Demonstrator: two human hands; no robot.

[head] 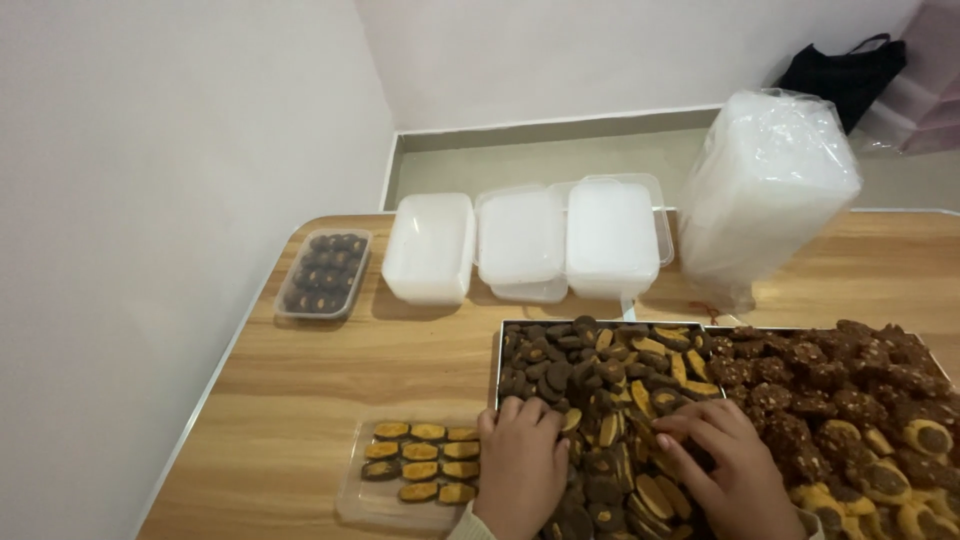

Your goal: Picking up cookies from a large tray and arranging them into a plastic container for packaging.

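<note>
two hands in one cookie tray (500,345) — left hand (520,465) flat, right hand (725,470) pinching a cookie (668,434)

Soft, even indoor light from above fills the scene — moderately bright, a little warm on the wooden worktop (300,400). Shadows are faint and short, lying close under the white lidded boxes (520,240) near the far edge. The bagged stack of clear containers (765,185) shows mild glare and looks smeared. Overall sharpness is modest — the cookies blur toward the near right corner, and the wide lens bends the worktop's edges.
</note>
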